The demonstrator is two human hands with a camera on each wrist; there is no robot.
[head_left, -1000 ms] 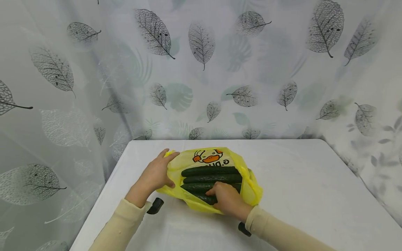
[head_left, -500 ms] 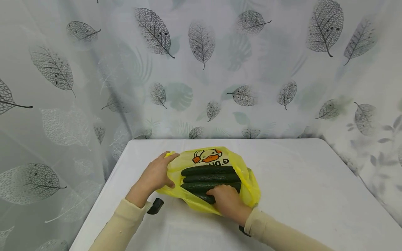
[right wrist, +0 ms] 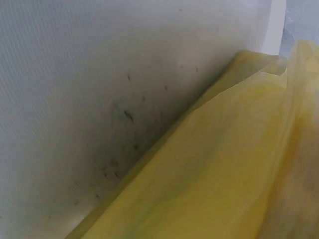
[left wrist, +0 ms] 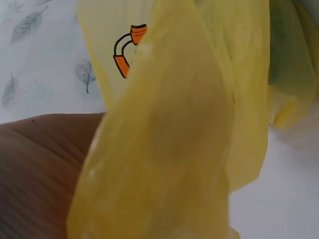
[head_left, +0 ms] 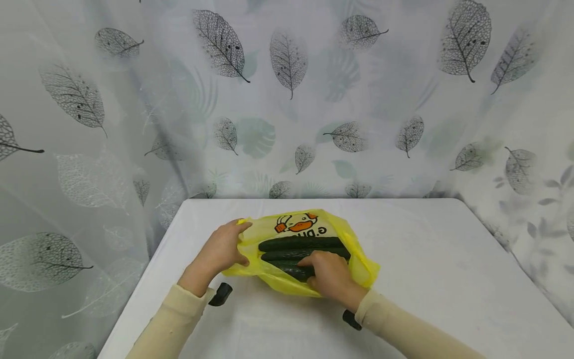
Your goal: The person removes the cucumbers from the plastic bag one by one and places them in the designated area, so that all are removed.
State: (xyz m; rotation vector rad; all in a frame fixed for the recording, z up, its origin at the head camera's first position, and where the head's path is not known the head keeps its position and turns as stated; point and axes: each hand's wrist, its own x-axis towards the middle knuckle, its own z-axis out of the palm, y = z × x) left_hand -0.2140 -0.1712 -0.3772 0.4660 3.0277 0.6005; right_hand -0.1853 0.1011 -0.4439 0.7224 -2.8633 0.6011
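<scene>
A yellow plastic bag (head_left: 291, 286) printed with a cartoon duck lies on its side, its mouth facing me in the head view. Several dark green cucumbers (head_left: 300, 243) lie side by side inside. At the bag's left end, my left hand (head_left: 221, 248) holds the edge of the film, thumb and a finger spread apart; the yellow film (left wrist: 159, 149) hides most of its fingers in the left wrist view. My right hand (head_left: 334, 278) reaches into the mouth and grips the nearest cucumber (head_left: 299, 272) with curled fingers. In the right wrist view, the bag (right wrist: 214, 164) hides the cucumbers.
The bag rests on a white table (head_left: 426, 249) whose far edge meets a leaf-patterned curtain (head_left: 287, 114). Black wrist-camera parts (head_left: 220, 294) show beneath the left sleeve, with another black piece (head_left: 352, 319) beneath the right.
My right hand has moved slightly right and away from me, and the nearest cucumber has shifted with it. The bag's front edge has risen a little. My left hand has hardly moved.
</scene>
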